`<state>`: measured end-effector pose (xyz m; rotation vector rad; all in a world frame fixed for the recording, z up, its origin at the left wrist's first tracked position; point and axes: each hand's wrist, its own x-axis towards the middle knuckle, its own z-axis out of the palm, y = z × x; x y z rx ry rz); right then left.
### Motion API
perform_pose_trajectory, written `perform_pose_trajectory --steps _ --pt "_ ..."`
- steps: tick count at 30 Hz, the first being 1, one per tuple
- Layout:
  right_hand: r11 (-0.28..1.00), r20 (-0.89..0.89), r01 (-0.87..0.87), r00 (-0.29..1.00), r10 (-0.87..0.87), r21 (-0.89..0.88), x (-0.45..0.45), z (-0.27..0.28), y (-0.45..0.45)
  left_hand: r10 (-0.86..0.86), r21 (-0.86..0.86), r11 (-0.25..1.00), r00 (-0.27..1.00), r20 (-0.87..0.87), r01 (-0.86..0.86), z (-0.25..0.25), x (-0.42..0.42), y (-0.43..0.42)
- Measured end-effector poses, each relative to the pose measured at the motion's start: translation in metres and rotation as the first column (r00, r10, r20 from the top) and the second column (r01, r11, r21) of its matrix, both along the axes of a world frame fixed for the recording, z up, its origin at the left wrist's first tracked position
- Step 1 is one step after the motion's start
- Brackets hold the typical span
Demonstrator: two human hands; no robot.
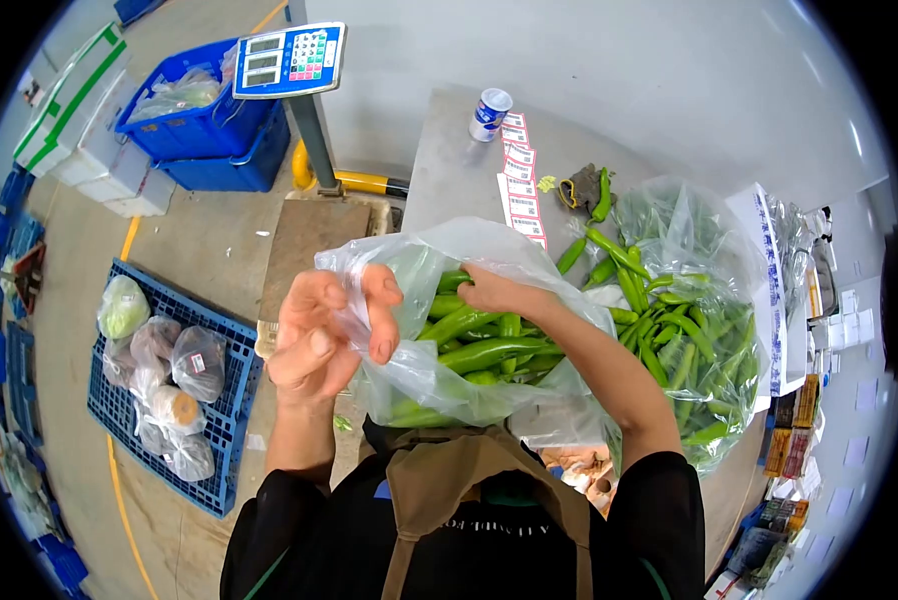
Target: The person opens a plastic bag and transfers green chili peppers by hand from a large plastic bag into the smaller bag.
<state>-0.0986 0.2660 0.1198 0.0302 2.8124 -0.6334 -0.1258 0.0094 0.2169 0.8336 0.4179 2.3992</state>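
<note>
A clear plastic bag (559, 285) with long green peppers (494, 353) inside lies open in front of my body. My left hand (329, 325) has its fingers curled on the left edge of this bag. Reaching in over the peppers from the right, my right hand (489, 290) is closed at the end of a green pepper (453, 281); its fingertips are partly hidden. A larger clear bag (714, 450) full of green peppers sits to the right, with loose peppers (629, 262) at its mouth.
On the grey table (449, 125) are a can (490, 114), a strip of labels (522, 190) and a dark glove (581, 187). A scale display (290, 61) stands at the upper left beside blue crates (199, 125). Bagged produce (198, 362) rests on a blue pallet (221, 478).
</note>
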Motion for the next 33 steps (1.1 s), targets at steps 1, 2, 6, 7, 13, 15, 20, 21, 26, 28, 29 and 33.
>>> perform_pose_trajectory --steps 1,2,6,7,13,15,20,21,26,28,29,33 --pt "1.0 -0.015 -0.003 1.0 0.004 0.03 0.005 0.027 -0.004 0.052 -0.14 0.988 0.997 -0.052 -0.059 -0.002 -0.001 -0.001" --pt "0.998 -0.03 -0.004 1.0 0.006 0.06 0.01 0.045 -0.007 0.094 -0.272 0.955 0.989 -0.111 -0.121 -0.004 -0.003 -0.002" --pt "0.997 -0.449 0.041 0.893 -0.007 0.067 0.056 0.072 -0.014 0.089 -0.502 0.532 0.634 -0.768 -0.682 -0.019 -0.001 0.028" --pt "0.994 -0.313 0.095 0.947 -0.075 0.048 0.064 0.088 -0.018 -0.023 -0.469 0.411 0.505 -0.863 -0.782 -0.015 0.007 0.039" --pt "0.959 -0.253 0.27 0.926 -0.282 -0.08 0.131 0.072 -0.036 -0.326 -0.312 0.551 0.145 -0.934 -0.774 -0.046 0.021 0.074" --pt "0.94 -0.246 0.335 0.908 -0.34 -0.065 0.145 0.067 -0.046 -0.41 -0.3 0.616 0.029 -0.912 -0.728 -0.043 0.028 0.08" --pt "0.919 -0.271 0.379 0.878 -0.395 -0.112 0.159 0.054 -0.061 -0.486 -0.225 0.691 -0.211 -0.848 -0.687 -0.032 0.045 0.088" --pt "0.903 -0.242 0.411 0.87 -0.43 -0.125 0.162 0.052 -0.062 -0.489 -0.227 0.706 -0.229 -0.842 -0.671 -0.033 0.047 0.088" --pt "0.835 -0.237 0.515 0.801 -0.549 -0.196 0.178 0.038 -0.068 -0.512 -0.259 0.738 -0.266 -0.817 -0.623 -0.035 0.059 0.088" --pt "0.811 -0.231 0.54 0.779 -0.583 -0.225 0.183 0.036 -0.068 -0.528 -0.294 0.747 -0.263 -0.808 -0.596 -0.04 0.06 0.086" --pt "0.8 -0.227 0.551 0.769 -0.597 -0.237 0.185 0.035 -0.068 -0.535 -0.312 0.751 -0.26 -0.804 -0.582 -0.041 0.061 0.085" --pt "0.759 -0.209 0.508 0.757 -0.619 -0.406 0.197 0.024 -0.066 -0.554 -0.361 0.758 -0.245 -0.795 -0.544 -0.039 0.063 0.085"
